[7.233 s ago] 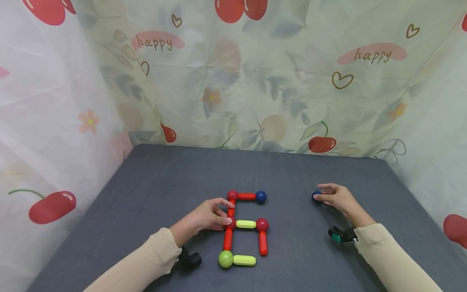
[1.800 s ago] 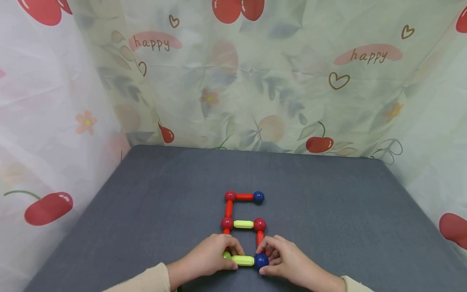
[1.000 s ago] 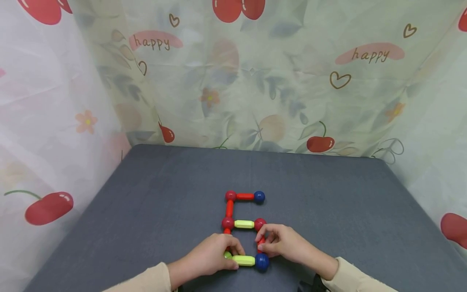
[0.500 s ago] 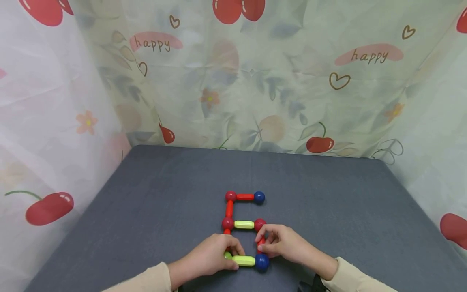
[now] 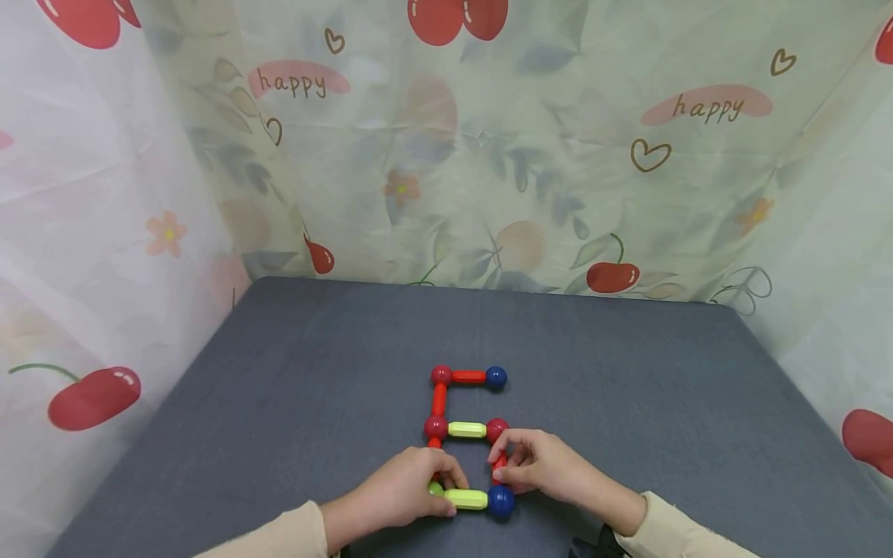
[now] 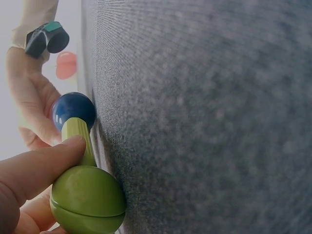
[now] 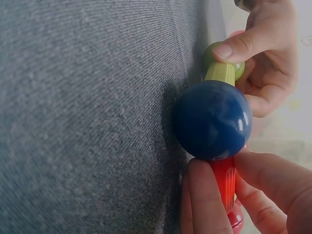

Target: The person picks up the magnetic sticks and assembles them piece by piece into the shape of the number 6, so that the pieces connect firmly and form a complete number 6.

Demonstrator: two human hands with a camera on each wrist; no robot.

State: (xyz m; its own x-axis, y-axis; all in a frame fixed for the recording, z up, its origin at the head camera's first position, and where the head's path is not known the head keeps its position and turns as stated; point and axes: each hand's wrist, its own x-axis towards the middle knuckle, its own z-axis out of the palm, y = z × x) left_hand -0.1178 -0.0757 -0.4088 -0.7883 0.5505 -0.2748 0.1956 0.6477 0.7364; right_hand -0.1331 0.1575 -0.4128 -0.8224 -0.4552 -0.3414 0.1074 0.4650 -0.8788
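Note:
Balls and rods from a magnetic building set lie joined in the outline of a 6 on the table. My left hand (image 5: 405, 484) pinches the lower yellow-green rod (image 5: 469, 499) beside the green ball (image 6: 87, 195), which it mostly covers in the head view. At that rod's other end sits a blue ball (image 7: 212, 119). Just beyond this ball my right hand (image 5: 554, 466) pinches the right-hand red rod (image 7: 225, 180) between thumb and fingers. A red ball (image 5: 497, 428) tops that rod, joined by the upper yellow-green rod (image 5: 467, 429) to another red ball (image 5: 436, 427).
Farther back, a red rod (image 5: 439, 400) leads up to a red ball (image 5: 442, 376), then a red rod (image 5: 469, 377) runs right to a blue ball (image 5: 496, 377). Dark grey cloth covers the table (image 5: 335, 349). A printed curtain (image 5: 481, 155) hangs behind and at both sides.
My right hand has brought a blue ball from the table's right to the front right corner, then shifted up onto the red rod. The left hand moved down to the lower rod. Both now stay still.

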